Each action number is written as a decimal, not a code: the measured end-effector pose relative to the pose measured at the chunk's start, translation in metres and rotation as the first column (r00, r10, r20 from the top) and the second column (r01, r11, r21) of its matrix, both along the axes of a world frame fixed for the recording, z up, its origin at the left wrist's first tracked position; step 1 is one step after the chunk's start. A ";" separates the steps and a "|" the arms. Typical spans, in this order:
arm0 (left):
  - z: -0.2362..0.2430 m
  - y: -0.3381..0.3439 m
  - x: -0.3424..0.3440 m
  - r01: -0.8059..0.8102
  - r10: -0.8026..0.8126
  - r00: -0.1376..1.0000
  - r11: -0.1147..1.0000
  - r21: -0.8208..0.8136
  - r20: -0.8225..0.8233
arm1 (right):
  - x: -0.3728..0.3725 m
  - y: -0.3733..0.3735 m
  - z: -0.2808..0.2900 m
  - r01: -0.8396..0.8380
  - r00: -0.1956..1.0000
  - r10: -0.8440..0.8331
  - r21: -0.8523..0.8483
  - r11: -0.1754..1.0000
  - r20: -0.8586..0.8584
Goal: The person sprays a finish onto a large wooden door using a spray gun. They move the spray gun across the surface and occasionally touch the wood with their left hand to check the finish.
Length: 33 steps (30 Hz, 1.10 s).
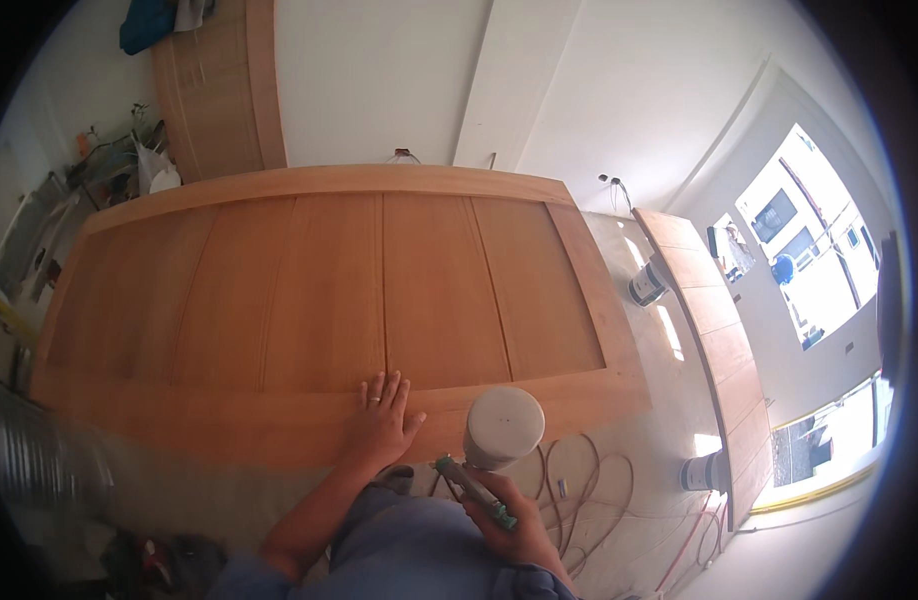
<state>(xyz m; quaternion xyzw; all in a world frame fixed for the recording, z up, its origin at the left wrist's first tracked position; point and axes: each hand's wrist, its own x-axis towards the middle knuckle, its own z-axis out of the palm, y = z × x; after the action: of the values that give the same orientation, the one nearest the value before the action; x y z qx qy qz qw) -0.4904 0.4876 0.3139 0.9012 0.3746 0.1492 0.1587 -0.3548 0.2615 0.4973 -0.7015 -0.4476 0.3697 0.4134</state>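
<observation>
The wooden door [329, 290] before us looks assembled, though we cannot tell how much surface work remains. Our left hand [387, 428] lies flat, holding nothing, on the door's near edge; just off that edge our right hand [512, 522] is closed around a spray gun [472, 488].

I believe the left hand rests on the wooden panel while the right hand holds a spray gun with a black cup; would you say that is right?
Not quite: the head view shows that the cup is off-white, not black. The left hand does rest on the wooden panel, and the right hand holds the spray gun.
</observation>
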 end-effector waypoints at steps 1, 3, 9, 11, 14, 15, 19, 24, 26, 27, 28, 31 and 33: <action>-0.002 0.001 0.001 0.000 0.000 1.000 1.000 0.017 -0.003 | 0.000 0.000 -0.002 0.013 1.000 -0.013 0.000 1.000 0.002; -0.005 0.000 0.003 0.000 0.000 1.000 0.999 0.044 -0.011 | 0.001 -0.003 -0.005 0.036 0.999 -0.036 -0.006 0.999 0.007; 0.001 0.001 -0.001 -0.035 0.037 0.999 0.998 0.053 -0.032 | 0.005 -0.004 -0.007 0.089 0.985 -0.106 0.129 0.988 0.136; 0.001 0.000 -0.007 -0.071 0.072 0.997 0.995 0.067 -0.020 | 0.006 -0.001 -0.003 0.155 0.984 -0.164 0.110 0.982 0.072; -0.003 0.001 -0.019 -0.105 0.106 0.994 0.991 0.078 -0.020 | 0.010 0.004 0.004 0.263 0.962 -0.256 0.067 0.962 -0.092; -0.004 0.002 -0.026 -0.115 0.117 0.993 0.990 0.081 -0.025 | 0.011 0.005 0.008 0.268 0.957 -0.260 0.052 0.962 -0.125; -0.001 0.000 -0.060 -0.252 0.253 0.964 0.967 0.023 -0.078 | 0.016 0.003 0.010 0.241 0.963 -0.237 0.014 0.970 -0.129; 0.004 -0.005 -0.108 -0.482 0.471 0.854 0.876 0.003 -0.222 | 0.013 -0.003 -0.006 0.129 0.989 -0.126 0.025 0.991 -0.078; 0.004 -0.017 -0.118 -0.454 0.451 0.852 0.889 0.051 -0.265 | 0.007 -0.001 -0.001 0.103 0.991 -0.102 0.004 0.995 -0.085; 0.005 -0.025 -0.122 -0.440 0.441 0.850 0.895 0.075 -0.287 | 0.004 0.000 0.002 0.093 0.992 -0.094 -0.019 0.995 -0.079; 0.009 -0.036 -0.126 -0.367 0.360 0.881 0.930 0.037 -0.306 | 0.002 0.000 0.005 0.083 0.994 -0.086 -0.041 0.996 -0.073; 0.039 -0.075 -0.145 -0.159 0.114 0.921 0.983 -0.094 -0.374 | 0.004 0.004 0.002 -0.001 1.000 0.001 0.015 1.000 0.021; 0.068 -0.099 -0.166 -0.033 -0.063 0.903 0.976 -0.214 -0.425 | 0.005 0.005 -0.004 -0.033 0.999 0.031 0.047 0.998 0.041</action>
<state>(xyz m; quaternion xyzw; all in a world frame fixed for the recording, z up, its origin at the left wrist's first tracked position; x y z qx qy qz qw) -0.6566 0.3890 0.3824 0.8921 0.4073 -0.0959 0.1706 -0.3499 0.2667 0.4932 -0.6915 -0.4757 0.3512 0.4149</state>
